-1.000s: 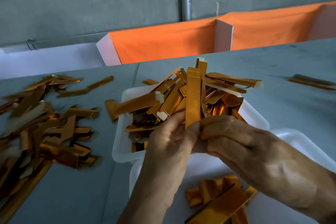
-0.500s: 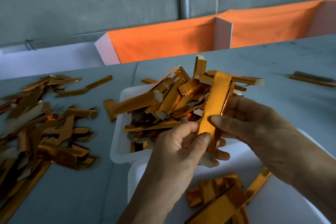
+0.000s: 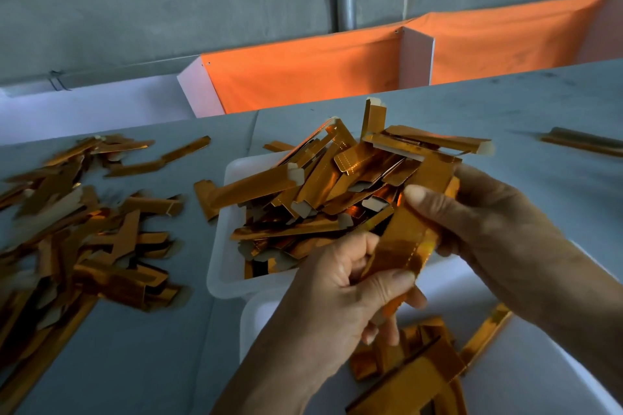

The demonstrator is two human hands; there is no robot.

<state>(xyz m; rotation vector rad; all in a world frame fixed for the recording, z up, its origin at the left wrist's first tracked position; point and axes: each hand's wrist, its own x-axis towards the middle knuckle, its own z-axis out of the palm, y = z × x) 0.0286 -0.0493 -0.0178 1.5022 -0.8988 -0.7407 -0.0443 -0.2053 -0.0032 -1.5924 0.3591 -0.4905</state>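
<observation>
Bench: grey table under a concrete wall, with an orange cloth strung along its far edge.
Gold carton: one long foil-faced card sleeve, held in the air between both hands. It hangs above the place where the far tray meets the near tray, tilted with its top end up and to the right.
Left hand: fingers curled round the lower end, thumb pressed flat on the front face.
Right hand: thumb on the upper front face, fingers wrapped behind, so it pinches the card rather than lying spread.
Weight: very light by the look of it, since two fingertips carry it easily.
Stiffness: thin card that is likely springy along its length and weak across it. The dotted fold line down the face should give way first.
Surface: mirror foil, probably slick under dry fingers, and it would show any dent or crease.
Where to hold: near both ends, thumbs on the flat panel beside the dotted line and fingers backing them from behind. Keep off the small end flaps.
Risk: a hard squeeze at mid-length could buckle the panel instead of folding it on the score.
Supply: heap of blanks in the far tray, and a loose pile on the table to the left.
Done pieces: folded cartons lying in the near tray, just below the hands.
</observation>
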